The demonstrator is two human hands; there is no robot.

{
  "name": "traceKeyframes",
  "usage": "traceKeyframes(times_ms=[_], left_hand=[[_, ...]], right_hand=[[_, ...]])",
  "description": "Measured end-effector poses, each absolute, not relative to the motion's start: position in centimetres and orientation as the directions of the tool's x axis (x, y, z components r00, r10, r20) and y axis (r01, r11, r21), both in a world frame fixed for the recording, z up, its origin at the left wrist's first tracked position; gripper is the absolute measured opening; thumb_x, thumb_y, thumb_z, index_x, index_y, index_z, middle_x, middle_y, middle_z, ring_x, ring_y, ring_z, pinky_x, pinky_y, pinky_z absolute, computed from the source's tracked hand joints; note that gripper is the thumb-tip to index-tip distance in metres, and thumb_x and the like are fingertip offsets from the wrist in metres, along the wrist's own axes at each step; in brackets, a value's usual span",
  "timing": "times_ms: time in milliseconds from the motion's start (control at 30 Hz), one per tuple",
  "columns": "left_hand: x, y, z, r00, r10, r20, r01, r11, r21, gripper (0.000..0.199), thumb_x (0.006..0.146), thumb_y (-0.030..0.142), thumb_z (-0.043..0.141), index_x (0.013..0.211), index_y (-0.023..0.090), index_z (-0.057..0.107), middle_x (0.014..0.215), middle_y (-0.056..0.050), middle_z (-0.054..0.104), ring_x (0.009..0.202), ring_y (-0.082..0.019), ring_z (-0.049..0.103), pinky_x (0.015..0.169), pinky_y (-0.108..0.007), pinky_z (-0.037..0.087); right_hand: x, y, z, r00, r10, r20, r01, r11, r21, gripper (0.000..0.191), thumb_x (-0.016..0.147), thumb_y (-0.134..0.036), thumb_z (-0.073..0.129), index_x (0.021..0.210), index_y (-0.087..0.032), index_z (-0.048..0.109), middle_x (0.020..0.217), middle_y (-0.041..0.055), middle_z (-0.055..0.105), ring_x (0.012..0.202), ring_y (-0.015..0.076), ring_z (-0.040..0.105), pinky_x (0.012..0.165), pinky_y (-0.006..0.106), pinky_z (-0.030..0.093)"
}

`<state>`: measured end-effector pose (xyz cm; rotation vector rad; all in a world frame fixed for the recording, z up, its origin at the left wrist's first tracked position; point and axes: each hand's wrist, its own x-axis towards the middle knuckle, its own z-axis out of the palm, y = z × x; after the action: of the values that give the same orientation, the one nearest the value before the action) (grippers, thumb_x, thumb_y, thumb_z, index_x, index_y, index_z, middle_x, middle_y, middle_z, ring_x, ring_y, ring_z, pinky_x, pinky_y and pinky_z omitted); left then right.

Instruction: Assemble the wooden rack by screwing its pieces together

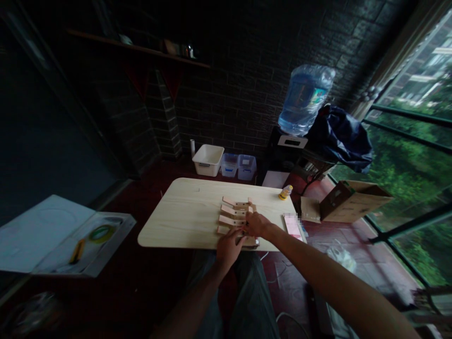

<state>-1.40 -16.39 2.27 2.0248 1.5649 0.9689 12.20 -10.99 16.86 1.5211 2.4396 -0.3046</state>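
Note:
A light wooden rack (pixel 233 213) with several parallel slats and dark holes lies near the front edge of the pale tabletop (pixel 183 212). My left hand (pixel 229 246) is at the rack's near end, with its fingers curled round the nearest slat. My right hand (pixel 257 223) is closed over the rack's right side, fingers pinched together close to my left fingertips. Whatever the right fingers hold is hidden by the hand. The two hands nearly touch.
A small yellow bottle (pixel 286 192) and a pink pad (pixel 292 226) are on the table's right side. An open white case (pixel 113 245) is at left. Behind are plastic bins (pixel 208 160) and a water dispenser (pixel 289 141); a cardboard box (pixel 346 202) stands right.

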Motion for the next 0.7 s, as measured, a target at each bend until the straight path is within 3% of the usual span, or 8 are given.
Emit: traceKeyframes(times_ms=[100,367,700], left_hand=[[-1.4,-16.6,2.6,0.124,0.954,0.274,0.67,-0.284,0.686,0.029,0.094,0.029,0.066,0.123,0.031,0.069,0.13,-0.001,0.072,0.115,-0.021,0.069,0.097,-0.033,0.054],[-1.3,-16.7,2.7,0.105,0.948,0.3,0.664,-0.291,0.688,0.029,0.094,0.029,0.067,0.123,0.029,0.069,0.128,-0.003,0.073,0.115,-0.021,0.07,0.099,-0.032,0.053],[-1.4,-16.5,2.4,0.133,0.954,0.27,0.673,-0.287,0.682,0.028,0.094,0.029,0.066,0.122,0.031,0.069,0.13,-0.001,0.071,0.117,-0.021,0.068,0.099,-0.032,0.053]], right_hand=[[12.0,-11.3,17.5,-0.391,0.866,-0.313,0.913,0.408,-0.014,0.039,0.096,-0.038,0.06,0.117,-0.007,0.068,0.115,0.0219,0.074,0.101,0.0318,0.071,0.077,0.034,0.055],[12.3,-11.3,17.9,-0.571,0.747,-0.341,0.791,0.612,0.017,0.034,0.091,-0.032,0.065,0.119,-0.013,0.068,0.116,0.018,0.075,0.106,0.0296,0.071,0.085,0.036,0.056],[12.8,-10.4,16.7,-0.512,0.796,-0.323,0.85,0.525,-0.052,0.035,0.092,-0.038,0.063,0.111,-0.01,0.072,0.112,0.0201,0.075,0.104,0.032,0.072,0.081,0.036,0.055]])
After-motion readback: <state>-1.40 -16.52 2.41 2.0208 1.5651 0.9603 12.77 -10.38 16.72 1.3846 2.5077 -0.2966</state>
